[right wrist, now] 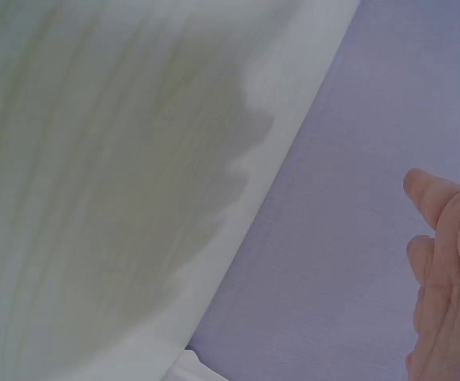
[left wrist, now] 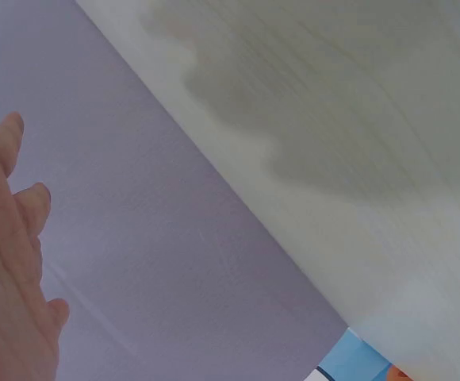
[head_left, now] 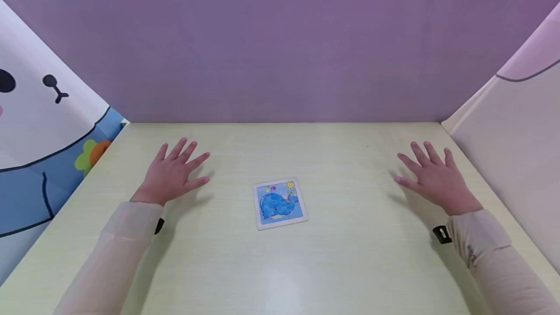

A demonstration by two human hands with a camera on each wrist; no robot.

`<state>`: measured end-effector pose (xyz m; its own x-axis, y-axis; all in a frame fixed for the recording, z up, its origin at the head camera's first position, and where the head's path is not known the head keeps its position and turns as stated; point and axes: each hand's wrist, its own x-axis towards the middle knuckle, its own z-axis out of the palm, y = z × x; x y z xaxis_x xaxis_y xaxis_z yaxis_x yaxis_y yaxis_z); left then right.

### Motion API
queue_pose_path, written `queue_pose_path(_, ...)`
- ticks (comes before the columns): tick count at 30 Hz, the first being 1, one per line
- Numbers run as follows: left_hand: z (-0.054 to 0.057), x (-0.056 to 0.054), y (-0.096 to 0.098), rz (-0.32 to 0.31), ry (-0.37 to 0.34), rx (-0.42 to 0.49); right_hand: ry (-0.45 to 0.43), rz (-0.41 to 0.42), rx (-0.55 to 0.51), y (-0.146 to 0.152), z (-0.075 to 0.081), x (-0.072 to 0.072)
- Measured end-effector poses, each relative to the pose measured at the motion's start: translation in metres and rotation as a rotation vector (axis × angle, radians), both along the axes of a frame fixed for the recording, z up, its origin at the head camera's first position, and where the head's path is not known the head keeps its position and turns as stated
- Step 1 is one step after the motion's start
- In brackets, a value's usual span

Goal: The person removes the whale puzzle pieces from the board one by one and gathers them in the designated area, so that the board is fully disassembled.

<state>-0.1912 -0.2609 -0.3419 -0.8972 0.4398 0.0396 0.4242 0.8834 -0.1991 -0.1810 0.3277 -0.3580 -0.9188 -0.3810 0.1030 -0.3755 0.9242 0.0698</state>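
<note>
A small square picture puzzle [head_left: 280,204] with a white frame and a blue whale lies flat on the table, slightly turned. To its left, my left hand [head_left: 172,174] is held with fingers spread and nothing in it. My right hand [head_left: 435,179] is spread the same way, well to the right of the puzzle. Both hands cast shadows on the tabletop and stand apart from the puzzle. In the left wrist view the left hand [left wrist: 12,254] shows at the left edge; the right hand [right wrist: 444,262] shows at the right edge of its own wrist view.
The pale wood-grain table [head_left: 341,256] meets a purple panel [head_left: 280,43] at its back edge. A cartoon-printed cloth [head_left: 39,125] stands along the left side, and a white and pink cloth [head_left: 512,125] along the right.
</note>
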Motion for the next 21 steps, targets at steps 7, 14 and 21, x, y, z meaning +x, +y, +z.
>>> queue_pose_path(7,-0.001,-0.001,0.001,0.003,-0.014,0.001,-0.056,-0.024,-0.051,-0.002,0.001,0.002)
queue_pose_path(14,-0.002,-0.001,0.007,-0.025,-0.028,0.006,-0.070,0.022,-0.203,-0.017,0.000,0.006)
queue_pose_path(21,-0.008,0.004,0.016,-0.071,-0.034,0.018,0.054,0.164,-0.301,-0.036,-0.002,0.001)
